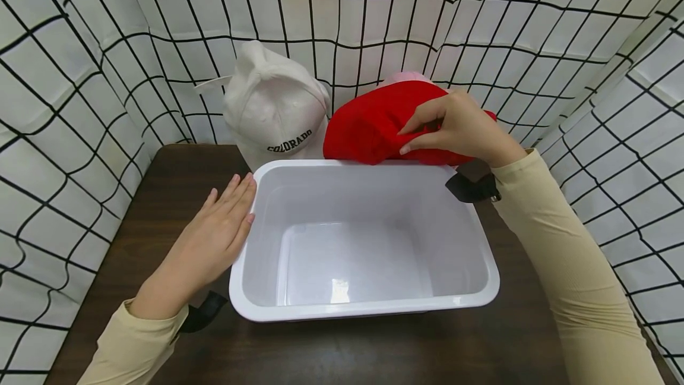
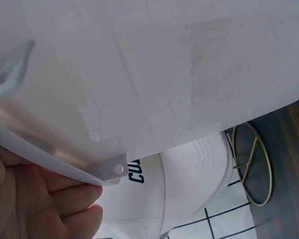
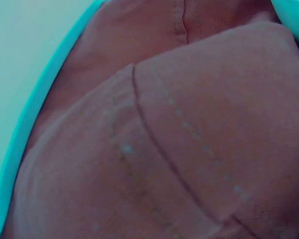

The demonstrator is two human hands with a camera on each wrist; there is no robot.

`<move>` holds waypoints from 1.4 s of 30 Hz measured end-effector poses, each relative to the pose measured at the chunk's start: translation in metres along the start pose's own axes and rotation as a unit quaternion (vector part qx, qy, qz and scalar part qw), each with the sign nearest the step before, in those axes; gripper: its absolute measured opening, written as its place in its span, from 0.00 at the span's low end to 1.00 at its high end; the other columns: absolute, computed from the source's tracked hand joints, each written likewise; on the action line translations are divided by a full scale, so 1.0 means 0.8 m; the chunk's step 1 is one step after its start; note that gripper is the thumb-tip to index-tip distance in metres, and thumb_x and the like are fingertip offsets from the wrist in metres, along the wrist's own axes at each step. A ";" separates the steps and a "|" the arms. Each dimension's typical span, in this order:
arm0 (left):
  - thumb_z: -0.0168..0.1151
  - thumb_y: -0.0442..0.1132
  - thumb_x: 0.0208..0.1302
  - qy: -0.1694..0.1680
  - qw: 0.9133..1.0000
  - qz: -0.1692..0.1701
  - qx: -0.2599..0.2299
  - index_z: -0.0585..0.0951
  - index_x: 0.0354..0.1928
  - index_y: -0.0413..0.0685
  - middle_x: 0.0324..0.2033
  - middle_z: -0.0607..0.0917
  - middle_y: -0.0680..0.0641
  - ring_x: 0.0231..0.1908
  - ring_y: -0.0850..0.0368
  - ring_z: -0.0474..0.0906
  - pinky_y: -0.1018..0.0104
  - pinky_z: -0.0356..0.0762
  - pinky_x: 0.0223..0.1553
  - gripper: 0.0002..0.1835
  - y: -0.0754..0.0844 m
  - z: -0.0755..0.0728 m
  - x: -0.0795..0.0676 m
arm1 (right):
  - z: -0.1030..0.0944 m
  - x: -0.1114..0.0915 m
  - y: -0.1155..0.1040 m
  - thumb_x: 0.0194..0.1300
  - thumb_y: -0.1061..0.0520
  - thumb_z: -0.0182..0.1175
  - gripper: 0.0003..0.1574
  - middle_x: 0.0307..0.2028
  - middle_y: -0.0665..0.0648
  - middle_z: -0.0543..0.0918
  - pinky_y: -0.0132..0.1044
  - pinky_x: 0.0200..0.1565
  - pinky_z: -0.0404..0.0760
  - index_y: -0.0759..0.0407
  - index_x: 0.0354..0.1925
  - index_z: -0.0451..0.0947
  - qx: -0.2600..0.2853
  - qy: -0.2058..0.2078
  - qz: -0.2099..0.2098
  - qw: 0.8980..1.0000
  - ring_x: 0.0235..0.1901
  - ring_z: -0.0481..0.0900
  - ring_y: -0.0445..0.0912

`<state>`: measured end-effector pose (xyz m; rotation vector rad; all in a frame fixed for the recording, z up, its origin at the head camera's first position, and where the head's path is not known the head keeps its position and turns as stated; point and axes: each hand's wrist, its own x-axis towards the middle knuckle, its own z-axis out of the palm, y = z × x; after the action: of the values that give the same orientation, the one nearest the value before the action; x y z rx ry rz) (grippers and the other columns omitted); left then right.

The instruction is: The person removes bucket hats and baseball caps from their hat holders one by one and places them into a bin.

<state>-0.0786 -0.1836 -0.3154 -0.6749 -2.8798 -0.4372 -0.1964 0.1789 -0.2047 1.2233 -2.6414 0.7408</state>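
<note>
A white rectangular plastic basin (image 1: pixel 363 311) sits on the table. My left hand (image 1: pixel 211 236) rests straight-fingered along its left rim; the left wrist view shows the fingers (image 2: pixel 74 199) against the rim's underside. Behind the basin's back left corner is a white cap (image 1: pixel 264 88) with COLORADO lettering. To its right, a red cap (image 1: pixel 369 117) lies close against the back rim. My right hand (image 1: pixel 465 126) is over that cap, thumb and index fingertip apart with red cloth showing between them. In the right wrist view the cap's stitched cloth (image 3: pixel 189 109) fills most of the frame in false colours.
Black wire grid panels (image 1: pixel 369 16) with white sheeting behind enclose the back and sides. Something pale pink (image 1: pixel 406 77) peeks out behind the red cap. A brass-coloured wire ring (image 2: pixel 261 184) stands beside the white cap. The table (image 1: pixel 176 177) is dark wood.
</note>
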 end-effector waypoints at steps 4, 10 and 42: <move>0.47 0.39 0.71 0.002 1.000 0.003 0.001 0.58 0.68 0.30 0.68 0.58 0.35 0.70 0.41 0.48 0.41 0.45 0.66 0.29 0.000 0.000 0.000 | 0.004 -0.003 0.001 0.51 0.60 0.72 0.09 0.28 0.48 0.85 0.29 0.36 0.77 0.57 0.35 0.87 0.007 0.002 -0.016 1.000 0.29 0.78 0.39; 0.47 0.39 0.71 0.002 1.000 0.002 0.001 0.58 0.68 0.30 0.68 0.58 0.35 0.70 0.41 0.48 0.41 0.45 0.66 0.29 0.000 0.001 0.000 | 0.010 -0.009 -0.004 0.55 0.63 0.68 0.04 0.26 0.47 0.82 0.27 0.30 0.73 0.57 0.33 0.86 0.012 0.008 -0.027 1.000 0.26 0.74 0.39; 0.46 0.40 0.71 -0.005 1.000 -0.002 0.012 0.56 0.69 0.31 0.69 0.57 0.35 0.70 0.42 0.47 0.41 0.43 0.66 0.29 -0.001 0.000 0.002 | 0.051 -0.031 -0.016 0.57 0.62 0.67 0.03 0.26 0.42 0.79 0.33 0.29 0.79 0.56 0.32 0.83 0.144 -0.108 -0.050 0.982 0.27 0.75 0.39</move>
<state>-0.0802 -0.1834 -0.3155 -0.6691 -2.8923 -0.3998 -0.1674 0.1688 -0.2436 1.5818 -2.6830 1.0582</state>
